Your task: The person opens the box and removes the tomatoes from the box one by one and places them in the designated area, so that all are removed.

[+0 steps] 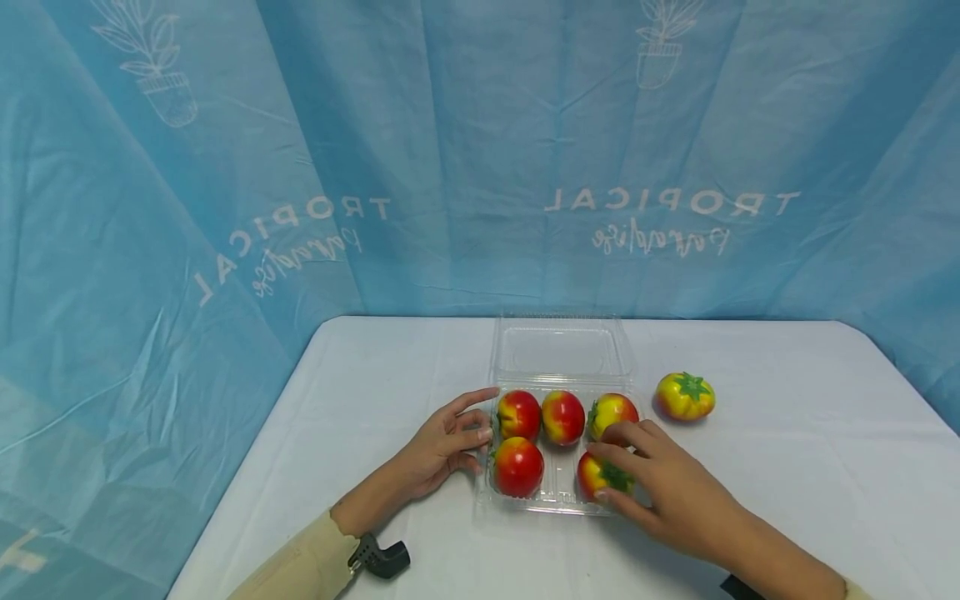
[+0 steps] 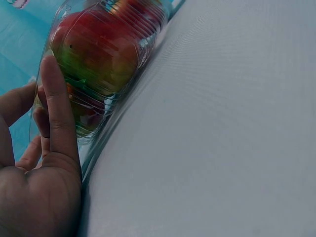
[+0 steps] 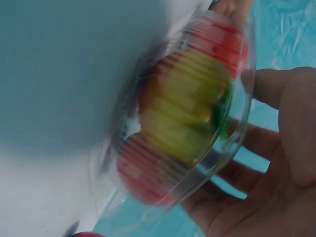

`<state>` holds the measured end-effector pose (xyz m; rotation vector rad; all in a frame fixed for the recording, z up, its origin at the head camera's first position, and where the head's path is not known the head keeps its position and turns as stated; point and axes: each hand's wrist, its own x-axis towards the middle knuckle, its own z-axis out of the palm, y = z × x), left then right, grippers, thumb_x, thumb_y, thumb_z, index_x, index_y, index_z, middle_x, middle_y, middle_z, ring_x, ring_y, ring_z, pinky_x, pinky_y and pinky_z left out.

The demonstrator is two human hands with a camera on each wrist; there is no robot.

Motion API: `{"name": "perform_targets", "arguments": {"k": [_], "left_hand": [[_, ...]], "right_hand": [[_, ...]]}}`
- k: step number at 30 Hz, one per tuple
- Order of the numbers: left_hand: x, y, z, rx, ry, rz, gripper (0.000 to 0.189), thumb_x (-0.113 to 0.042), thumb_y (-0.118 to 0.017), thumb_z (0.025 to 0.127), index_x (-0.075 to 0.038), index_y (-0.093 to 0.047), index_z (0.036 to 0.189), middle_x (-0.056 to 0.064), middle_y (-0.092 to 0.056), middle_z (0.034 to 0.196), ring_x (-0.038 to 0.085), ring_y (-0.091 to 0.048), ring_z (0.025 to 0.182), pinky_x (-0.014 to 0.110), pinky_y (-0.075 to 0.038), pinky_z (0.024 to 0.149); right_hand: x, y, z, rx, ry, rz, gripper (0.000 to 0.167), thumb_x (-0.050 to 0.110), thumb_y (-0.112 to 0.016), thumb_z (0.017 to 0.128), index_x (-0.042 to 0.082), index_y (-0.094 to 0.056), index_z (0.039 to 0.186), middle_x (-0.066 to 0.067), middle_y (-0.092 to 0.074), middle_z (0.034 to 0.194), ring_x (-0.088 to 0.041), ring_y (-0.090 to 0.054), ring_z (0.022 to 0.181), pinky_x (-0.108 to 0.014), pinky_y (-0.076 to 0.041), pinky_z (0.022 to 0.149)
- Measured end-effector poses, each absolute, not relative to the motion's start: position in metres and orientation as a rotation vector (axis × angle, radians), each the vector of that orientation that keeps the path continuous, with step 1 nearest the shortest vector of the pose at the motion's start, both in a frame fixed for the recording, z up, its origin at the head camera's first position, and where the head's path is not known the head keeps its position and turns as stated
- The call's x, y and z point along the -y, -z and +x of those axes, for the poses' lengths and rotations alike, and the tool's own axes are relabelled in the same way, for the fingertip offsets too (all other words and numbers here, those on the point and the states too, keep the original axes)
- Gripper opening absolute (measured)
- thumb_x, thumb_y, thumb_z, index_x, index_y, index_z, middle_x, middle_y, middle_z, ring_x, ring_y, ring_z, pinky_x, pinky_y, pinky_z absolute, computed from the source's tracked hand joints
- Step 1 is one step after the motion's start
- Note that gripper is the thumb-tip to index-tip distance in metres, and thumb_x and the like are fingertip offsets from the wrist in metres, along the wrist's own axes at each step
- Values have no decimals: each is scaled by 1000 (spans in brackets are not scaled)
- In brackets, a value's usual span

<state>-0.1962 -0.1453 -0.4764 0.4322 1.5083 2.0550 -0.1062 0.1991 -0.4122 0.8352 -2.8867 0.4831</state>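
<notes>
A clear plastic clamshell box [image 1: 558,500] lies with its lid [image 1: 558,350] folded back. Red-and-yellow tomatoes [image 1: 519,467] sit in it, three along the back row. At the front right, my right hand [image 1: 667,492] holds a red-and-yellow tomato [image 1: 592,475] with a green calyx, thumb at its near side and fingers over its far side. My left hand [image 1: 442,450] touches the box's left rim, fingers spread; in the left wrist view one straight finger [image 2: 59,108] lies along the outer wall. The right wrist view is blurred, showing tomatoes [image 3: 182,103] through the plastic.
A yellow ribbed tomato [image 1: 686,397] with a green calyx rests on the white table [image 1: 787,467], right of the box. A blue printed curtain [image 1: 480,150] hangs behind the table and along its left side.
</notes>
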Motion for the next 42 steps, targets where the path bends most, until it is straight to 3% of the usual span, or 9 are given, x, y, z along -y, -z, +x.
{"name": "perform_targets", "arguments": {"k": [10,17,28,42], "left_hand": [[146,479,-197,-1497,-2063,435,67,-5,-65,104,-15,-36,164,4,-58,111,12,-64,87,28,-65,68],[145,479,-197,-1506,-2057,436,67,-5,-65,105,-15,-36,164,3,-58,111,12,-64,87,28,-65,69],[146,478,-197,-1507,-2053,439,68,-6,-67,104,-15,-36,164,3,-58,112,12,-64,88,29,-65,69],[146,479,-196,-1506,-2050,452,68,-5,-66,104,-14,-36,164,4,-58,112,12,-65,87,29,-65,69]], "right_hand": [[-170,407,-106,2954,-457,617,43,46,-89,84,26,-75,119,7,-62,119,-15,-52,112,-37,-61,94],[-160,401,-106,3033,-454,490,51,42,-92,80,17,-75,122,0,-61,117,-21,-55,101,-39,-63,88],[-156,394,-110,3110,-502,413,54,41,-97,74,18,-76,118,0,-64,112,-15,-64,88,-40,-66,83],[-158,392,-109,3120,-608,352,55,40,-97,73,19,-76,120,-1,-65,118,-19,-67,99,-43,-66,86]]}}
